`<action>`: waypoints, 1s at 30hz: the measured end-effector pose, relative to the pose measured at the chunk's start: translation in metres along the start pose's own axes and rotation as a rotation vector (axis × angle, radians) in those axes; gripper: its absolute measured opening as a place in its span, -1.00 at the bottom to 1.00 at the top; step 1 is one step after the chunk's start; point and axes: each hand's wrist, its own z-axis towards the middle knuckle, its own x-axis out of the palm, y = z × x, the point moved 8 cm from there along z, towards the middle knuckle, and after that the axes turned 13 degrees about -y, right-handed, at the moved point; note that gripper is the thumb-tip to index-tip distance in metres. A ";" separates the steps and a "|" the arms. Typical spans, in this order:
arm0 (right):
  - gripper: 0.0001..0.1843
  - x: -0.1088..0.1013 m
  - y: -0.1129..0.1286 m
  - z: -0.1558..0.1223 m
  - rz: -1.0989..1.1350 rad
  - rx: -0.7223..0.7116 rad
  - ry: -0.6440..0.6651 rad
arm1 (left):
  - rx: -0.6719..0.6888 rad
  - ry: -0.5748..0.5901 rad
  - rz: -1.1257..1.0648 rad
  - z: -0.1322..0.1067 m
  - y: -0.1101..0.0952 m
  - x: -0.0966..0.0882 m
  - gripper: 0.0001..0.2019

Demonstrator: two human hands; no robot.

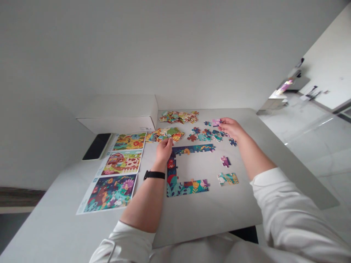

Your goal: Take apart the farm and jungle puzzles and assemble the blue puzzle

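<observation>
Between the thumb and fingers of my right hand [231, 127] is a pink-purple puzzle piece [216, 123], raised near the back right of the table. My left hand [165, 149] is closed at the upper left corner of the partly joined puzzle frame [172, 171]; whatever its curled fingers may hold is hidden. That frame has a top strip, a left side and a bottom strip. To its right lie a loose purple piece [225, 162] and a joined teal section [228, 178]. Loose dark and teal pieces [205, 135] are spread behind the frame.
Two piles of yellowish pieces, a back pile [179, 117] and a nearer pile [161, 134], lie by the white box [117, 124]. A sheet with three pictures [120, 162] and a phone [97, 147] are on the left. The wall stands behind the table.
</observation>
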 end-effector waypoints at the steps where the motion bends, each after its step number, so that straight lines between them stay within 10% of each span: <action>1: -0.58 0.000 -0.002 -0.013 0.028 0.020 0.001 | 0.004 0.001 0.003 0.000 0.000 0.000 -0.51; 13: -0.46 0.050 -0.027 -0.144 0.228 0.097 0.022 | 0.111 -0.113 -0.036 0.001 -0.021 -0.010 -0.50; 30: -0.47 -0.012 -0.026 -0.110 0.374 0.045 -0.171 | 0.311 0.320 -0.155 -0.089 -0.103 0.028 -0.59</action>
